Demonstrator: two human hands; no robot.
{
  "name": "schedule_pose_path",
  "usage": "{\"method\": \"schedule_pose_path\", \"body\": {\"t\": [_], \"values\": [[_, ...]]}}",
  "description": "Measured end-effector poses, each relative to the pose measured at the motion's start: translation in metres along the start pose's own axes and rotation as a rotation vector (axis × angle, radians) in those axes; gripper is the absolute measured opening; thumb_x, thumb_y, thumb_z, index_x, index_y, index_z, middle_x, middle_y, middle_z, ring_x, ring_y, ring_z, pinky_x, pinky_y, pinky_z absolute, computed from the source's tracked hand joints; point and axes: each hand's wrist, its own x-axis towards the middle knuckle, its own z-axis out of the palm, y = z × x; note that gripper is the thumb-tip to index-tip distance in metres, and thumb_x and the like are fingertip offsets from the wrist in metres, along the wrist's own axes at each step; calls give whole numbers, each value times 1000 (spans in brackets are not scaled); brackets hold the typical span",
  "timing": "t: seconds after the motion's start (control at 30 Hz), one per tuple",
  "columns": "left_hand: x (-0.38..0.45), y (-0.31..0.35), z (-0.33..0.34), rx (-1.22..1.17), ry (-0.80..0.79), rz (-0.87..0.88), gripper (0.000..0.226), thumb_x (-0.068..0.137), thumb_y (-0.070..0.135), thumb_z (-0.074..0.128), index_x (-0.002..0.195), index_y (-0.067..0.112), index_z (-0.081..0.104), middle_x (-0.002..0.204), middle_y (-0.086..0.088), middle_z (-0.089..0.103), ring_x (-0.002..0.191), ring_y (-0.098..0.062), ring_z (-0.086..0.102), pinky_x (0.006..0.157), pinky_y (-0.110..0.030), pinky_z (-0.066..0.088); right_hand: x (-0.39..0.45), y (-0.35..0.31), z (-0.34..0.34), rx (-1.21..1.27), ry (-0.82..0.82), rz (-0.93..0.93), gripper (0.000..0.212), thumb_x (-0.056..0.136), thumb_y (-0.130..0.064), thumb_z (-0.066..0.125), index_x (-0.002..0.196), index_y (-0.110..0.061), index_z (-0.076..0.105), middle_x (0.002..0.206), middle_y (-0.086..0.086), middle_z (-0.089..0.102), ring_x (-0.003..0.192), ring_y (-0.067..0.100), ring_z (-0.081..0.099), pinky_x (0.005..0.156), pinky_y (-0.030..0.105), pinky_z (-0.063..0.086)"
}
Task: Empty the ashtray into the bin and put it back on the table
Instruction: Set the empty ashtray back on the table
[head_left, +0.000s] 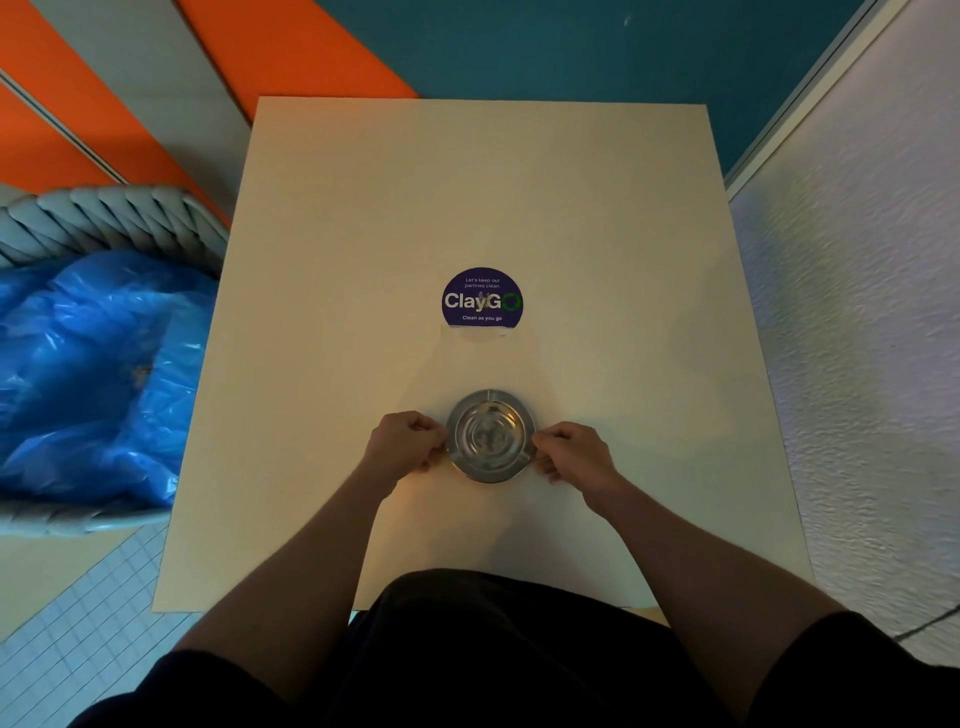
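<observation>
On the cream table (597, 218), left hand (405, 441) and right hand (574, 451) are pinching opposite rims of the metal ashtray (490, 435); it is looking light, rigid and slippery.

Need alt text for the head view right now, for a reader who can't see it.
Two bare hands, left hand and right hand, grip opposite rims of a round silver metal ashtray on a cream square table, just nearer than a round purple ClayGo sticker. A grey woven bin with a blue plastic liner stands left of the table.
</observation>
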Motion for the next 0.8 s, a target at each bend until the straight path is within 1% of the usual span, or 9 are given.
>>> {"method": "schedule_pose_path", "body": {"t": [0.17,0.33,0.6,0.8], "values": [[-5,-2,0,26,-45,-8,6,80,14,75,81,9,71,65,-6,72,57,-20,63,59,-31,54,-3,5,1,32,-16,18,10,84,-21,69,86,-13,73,72,6,76,62,16,70,62,30,57],[-6,0,3,60,-32,4,6,78,12,76,79,10,70,65,-8,71,55,-20,62,57,-30,52,-2,4,2,9,-20,12,8,84,-20,69,85,-13,72,71,6,75,63,16,70,61,31,57],[-1,1,3,52,-12,7,7,74,11,77,75,12,71,63,-9,72,52,-20,63,56,-32,53,2,-2,3,-37,-27,-4,7,85,-16,66,84,-12,71,74,7,76,62,16,72,56,26,57],[5,7,3,8,39,17,5,76,7,75,78,9,71,59,-9,70,50,-21,61,52,-30,51,11,-15,5,2,-21,-3,7,85,-16,65,83,-14,71,73,6,75,61,14,72,49,22,51]]}}
